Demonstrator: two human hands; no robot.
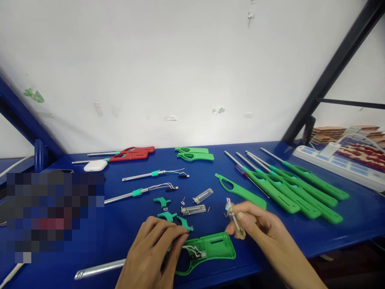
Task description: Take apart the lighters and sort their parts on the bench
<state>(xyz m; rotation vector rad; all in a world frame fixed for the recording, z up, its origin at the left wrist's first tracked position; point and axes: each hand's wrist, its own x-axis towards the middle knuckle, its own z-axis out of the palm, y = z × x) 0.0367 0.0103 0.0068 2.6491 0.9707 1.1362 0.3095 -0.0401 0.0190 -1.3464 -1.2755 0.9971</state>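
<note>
My right hand (255, 226) pinches a small clear fuel tank (237, 224) with a pale tip, upright and slightly tilted. My left hand (153, 249) has its thumb and index finger pressed together near a teal trigger (185, 223); a tiny metallic bit shows at the fingertips, too small to name. Beneath that hand lies an open green lighter shell (221, 247), with white wires and a black connector (198, 255) inside. A metal tube (99, 269) runs out to the left. Two more clear tanks (194, 209) (203, 195) and other teal triggers (162, 202) lie behind.
Green lighters (270, 188) lie on the right, beside a loose green shell half (243, 192). Red lighters (129, 155), a white case (95, 165) and wired metal tubes (120, 197) are at the left and back. A power strip (339, 166) sits far right.
</note>
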